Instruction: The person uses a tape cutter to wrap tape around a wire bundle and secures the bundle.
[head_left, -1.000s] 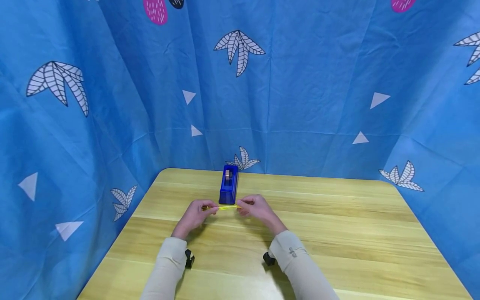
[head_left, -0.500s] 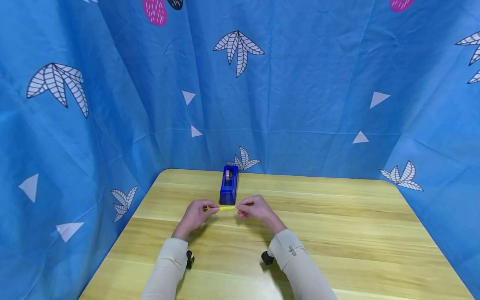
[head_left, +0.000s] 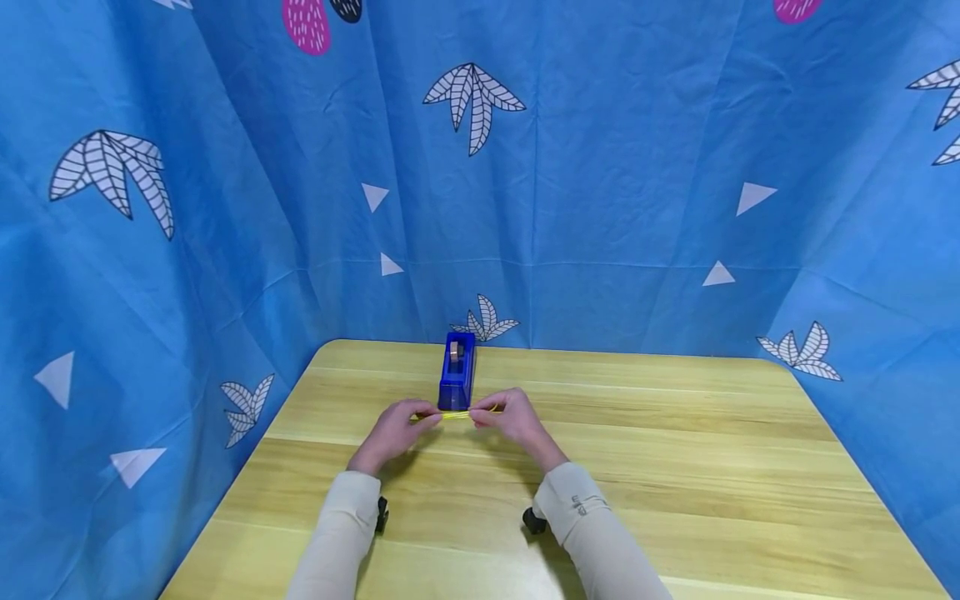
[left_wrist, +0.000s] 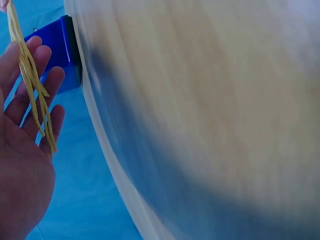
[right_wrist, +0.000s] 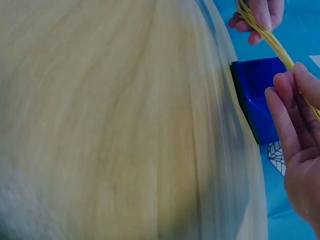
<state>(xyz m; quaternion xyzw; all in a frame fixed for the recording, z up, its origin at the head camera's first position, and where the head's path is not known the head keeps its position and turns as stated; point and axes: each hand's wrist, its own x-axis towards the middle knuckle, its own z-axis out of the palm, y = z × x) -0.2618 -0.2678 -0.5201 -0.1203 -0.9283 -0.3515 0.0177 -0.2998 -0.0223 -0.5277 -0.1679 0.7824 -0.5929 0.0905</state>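
Note:
A thin bundle of yellow strands point(head_left: 455, 415) is stretched between both hands, a little above the table and in front of the blue tape dispenser point(head_left: 457, 379). My left hand point(head_left: 394, 431) pinches its left end between thumb and fingers. Loose strand ends point(left_wrist: 41, 107) hang across the left palm in the left wrist view. The right hand point(head_left: 516, 422) pinches the other end, and a strand sticks out past its fingers. In the right wrist view the bundle point(right_wrist: 276, 46) runs taut from hand to hand. Whether the strands are string or rubber bands I cannot tell.
The dispenser, with a roll of tape point(head_left: 454, 350) in it, stands near the back of the wooden table point(head_left: 675, 467). A blue patterned curtain point(head_left: 615, 167) hangs behind the table and along its sides.
Both hands have come slightly closer together, so a shorter piece of the bundle shows between them. A strand now shows past the right fingers. The dispenser stays in place.

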